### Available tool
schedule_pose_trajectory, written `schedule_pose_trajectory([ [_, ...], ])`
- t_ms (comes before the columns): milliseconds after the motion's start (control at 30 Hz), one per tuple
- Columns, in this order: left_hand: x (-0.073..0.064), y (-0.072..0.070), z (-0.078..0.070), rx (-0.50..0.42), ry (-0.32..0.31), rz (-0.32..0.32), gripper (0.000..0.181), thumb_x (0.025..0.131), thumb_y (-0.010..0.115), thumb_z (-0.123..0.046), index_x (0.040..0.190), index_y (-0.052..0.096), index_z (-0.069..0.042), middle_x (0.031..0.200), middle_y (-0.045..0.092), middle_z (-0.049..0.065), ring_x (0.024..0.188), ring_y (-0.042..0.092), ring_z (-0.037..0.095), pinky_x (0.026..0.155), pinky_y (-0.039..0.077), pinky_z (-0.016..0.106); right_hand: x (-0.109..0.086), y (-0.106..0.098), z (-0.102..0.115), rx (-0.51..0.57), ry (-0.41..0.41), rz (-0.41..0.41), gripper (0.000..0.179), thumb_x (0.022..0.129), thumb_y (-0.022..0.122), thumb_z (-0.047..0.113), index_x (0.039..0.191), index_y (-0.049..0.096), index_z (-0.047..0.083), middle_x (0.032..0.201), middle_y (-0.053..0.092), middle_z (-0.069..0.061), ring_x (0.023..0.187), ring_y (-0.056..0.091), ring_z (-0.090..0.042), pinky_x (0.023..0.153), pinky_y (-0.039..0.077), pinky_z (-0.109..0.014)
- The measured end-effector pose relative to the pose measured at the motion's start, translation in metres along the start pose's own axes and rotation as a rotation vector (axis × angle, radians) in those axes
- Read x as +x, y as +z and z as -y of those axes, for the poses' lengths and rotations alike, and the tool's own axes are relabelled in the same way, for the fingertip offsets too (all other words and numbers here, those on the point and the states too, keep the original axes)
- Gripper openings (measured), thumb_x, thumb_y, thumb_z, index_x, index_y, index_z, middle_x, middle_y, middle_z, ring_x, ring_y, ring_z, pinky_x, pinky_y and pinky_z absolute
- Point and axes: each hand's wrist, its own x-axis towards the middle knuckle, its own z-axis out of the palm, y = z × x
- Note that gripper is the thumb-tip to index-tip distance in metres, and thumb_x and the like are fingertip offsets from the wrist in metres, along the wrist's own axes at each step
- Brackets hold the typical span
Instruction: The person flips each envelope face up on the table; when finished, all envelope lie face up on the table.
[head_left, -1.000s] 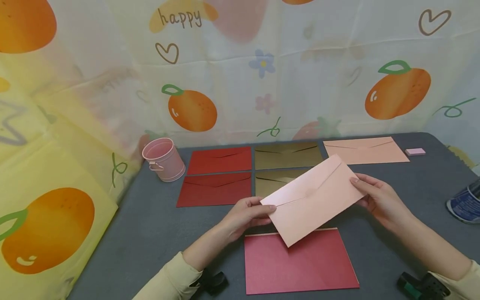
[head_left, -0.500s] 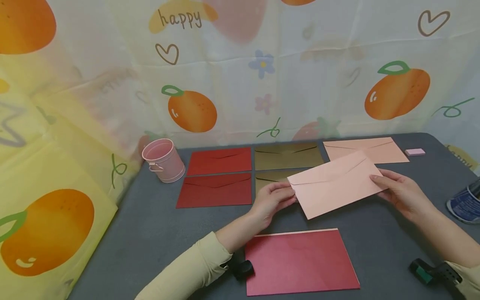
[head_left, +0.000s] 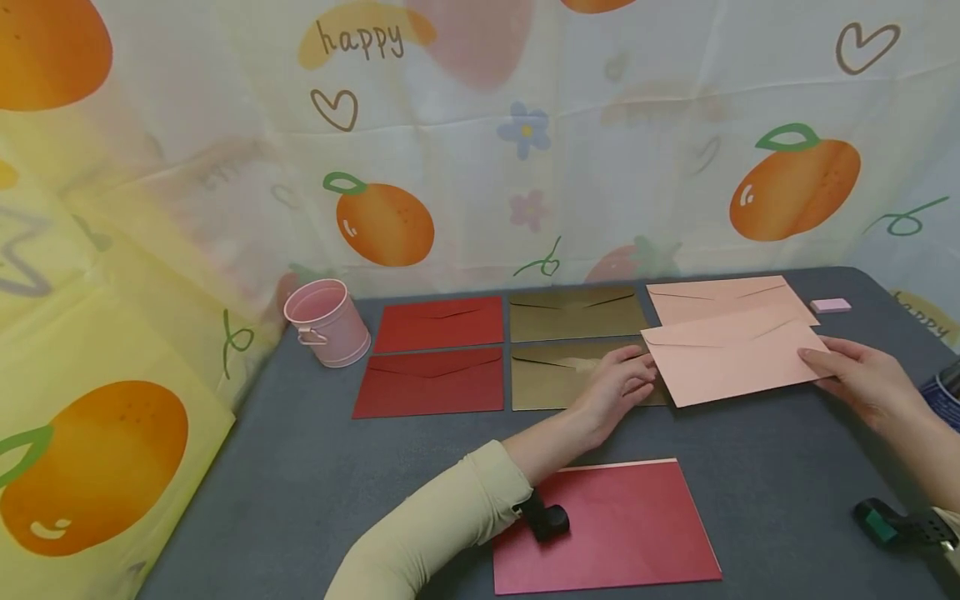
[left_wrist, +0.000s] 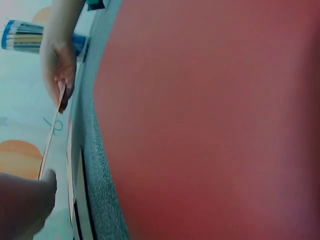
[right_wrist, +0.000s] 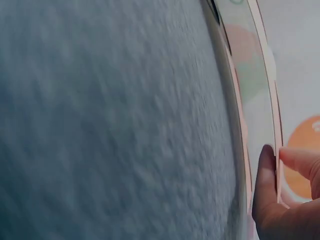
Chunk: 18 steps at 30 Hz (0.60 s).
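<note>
A pale pink envelope (head_left: 738,360) hangs slightly tilted above the table, its flap side up. My right hand (head_left: 866,379) pinches its right end; in the right wrist view, thumb and fingers of that hand (right_wrist: 290,212) stand on either side of the thin edge. At the left end, my left hand (head_left: 611,392) holds the envelope by its edge, and the left wrist view shows the thumb (left_wrist: 49,185) against it. Behind lies another pink envelope (head_left: 720,293), partly overlapped in view. A gold envelope (head_left: 551,379) is partly hidden by the left hand.
Two red envelopes (head_left: 435,383) lie left of a farther gold envelope (head_left: 577,312). A red stack (head_left: 622,533) with a pale edge lies in front, under the left forearm. Around them are a pink bucket (head_left: 330,325), a small pink block (head_left: 830,306) and a blue can (head_left: 941,400).
Both hands have carried the pink envelope right and away from the red stack, turning it more level with the back row. The nearer gold envelope is now more exposed.
</note>
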Motion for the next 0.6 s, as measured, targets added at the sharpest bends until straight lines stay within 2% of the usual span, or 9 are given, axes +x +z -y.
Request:
schedule_pose_trajectory([
  [100, 0.009, 0.007, 0.004, 0.029, -0.018, 0.063, 0.07, 0.08, 0.052, -0.004, 0.147, 0.031, 0.0, 0.146, 0.043, 0.012, 0.129, 0.047, 0.028, 0.11, 0.034, 0.044, 0.004, -0.003, -0.005, -0.105, -0.017, -0.092, 0.088, 0.097, 0.056, 0.041, 0.149, 0.009, -0.013, 0.078, 0.049, 0.03, 0.065, 0.056, 0.008, 0.058, 0.051, -0.017],
  [133, 0.011, 0.01, 0.005, 0.035, -0.024, 0.079, 0.072, 0.08, 0.051, -0.004, 0.148, 0.029, 0.0, 0.148, 0.04, 0.011, 0.13, 0.045, 0.028, 0.111, 0.032, 0.044, 0.005, -0.005, -0.006, -0.125, -0.022, -0.104, 0.087, 0.098, 0.054, 0.04, 0.148, 0.01, -0.014, 0.079, 0.051, 0.025, 0.064, 0.056, 0.008, 0.057, 0.051, -0.018],
  [233, 0.02, 0.015, 0.008, 0.051, -0.038, 0.12, 0.076, 0.08, 0.05, -0.004, 0.151, 0.024, -0.001, 0.153, 0.034, 0.011, 0.135, 0.04, 0.027, 0.113, 0.029, 0.043, 0.005, -0.008, -0.009, -0.194, -0.022, -0.142, 0.084, 0.099, 0.051, 0.039, 0.146, 0.01, -0.018, 0.092, 0.061, -0.008, 0.063, 0.052, 0.009, 0.054, 0.049, -0.017],
  [267, 0.023, 0.017, 0.009, 0.05, -0.042, 0.128, 0.076, 0.08, 0.049, -0.004, 0.151, 0.023, -0.001, 0.153, 0.033, 0.011, 0.137, 0.038, 0.027, 0.113, 0.028, 0.042, 0.005, -0.008, -0.009, -0.224, -0.021, -0.152, 0.085, 0.099, 0.051, 0.039, 0.145, 0.01, -0.02, 0.102, 0.059, -0.021, 0.066, 0.057, 0.002, 0.053, 0.048, -0.018],
  [333, 0.028, 0.02, 0.011, 0.057, -0.048, 0.143, 0.076, 0.079, 0.048, -0.003, 0.151, 0.024, -0.001, 0.152, 0.034, 0.011, 0.138, 0.035, 0.026, 0.114, 0.026, 0.041, 0.003, -0.009, -0.008, -0.292, -0.024, -0.168, 0.085, 0.099, 0.05, 0.039, 0.143, 0.01, -0.022, 0.124, 0.04, -0.042, 0.081, 0.063, -0.017, 0.058, 0.049, -0.024],
  [400, 0.032, 0.023, 0.012, 0.054, -0.063, 0.137, 0.077, 0.079, 0.048, -0.003, 0.152, 0.023, 0.0, 0.153, 0.032, 0.011, 0.139, 0.032, 0.025, 0.114, 0.025, 0.039, 0.001, -0.008, -0.006, -0.356, -0.021, -0.181, 0.087, 0.098, 0.05, 0.04, 0.142, 0.01, -0.023, 0.133, 0.029, -0.047, 0.102, 0.055, -0.04, 0.072, 0.053, -0.04],
  [467, 0.035, 0.025, 0.013, 0.048, -0.081, 0.13, 0.076, 0.079, 0.047, -0.003, 0.152, 0.023, 0.001, 0.154, 0.028, 0.01, 0.14, 0.029, 0.026, 0.115, 0.025, 0.039, -0.001, -0.007, -0.004, -0.424, -0.016, -0.191, 0.088, 0.098, 0.049, 0.042, 0.141, 0.01, -0.024, 0.136, 0.022, -0.048, 0.116, 0.035, -0.058, 0.084, 0.046, -0.057],
  [533, 0.035, 0.026, 0.015, 0.048, -0.099, 0.131, 0.074, 0.081, 0.047, -0.004, 0.151, 0.024, 0.002, 0.157, 0.023, 0.009, 0.142, 0.026, 0.027, 0.115, 0.025, 0.038, -0.003, -0.006, -0.001, -0.476, -0.01, -0.192, 0.087, 0.098, 0.05, 0.04, 0.14, 0.011, -0.025, 0.134, 0.022, -0.049, 0.116, 0.033, -0.059, 0.094, 0.033, -0.068],
  [600, 0.036, 0.027, 0.016, 0.052, -0.113, 0.135, 0.064, 0.083, 0.047, -0.004, 0.145, 0.032, 0.005, 0.159, 0.017, 0.008, 0.143, 0.022, 0.028, 0.115, 0.025, 0.038, -0.005, -0.005, 0.001, -0.527, -0.001, -0.189, 0.086, 0.098, 0.05, 0.039, 0.139, 0.012, -0.025, 0.132, 0.022, -0.05, 0.114, 0.033, -0.06, 0.094, 0.033, -0.069],
])
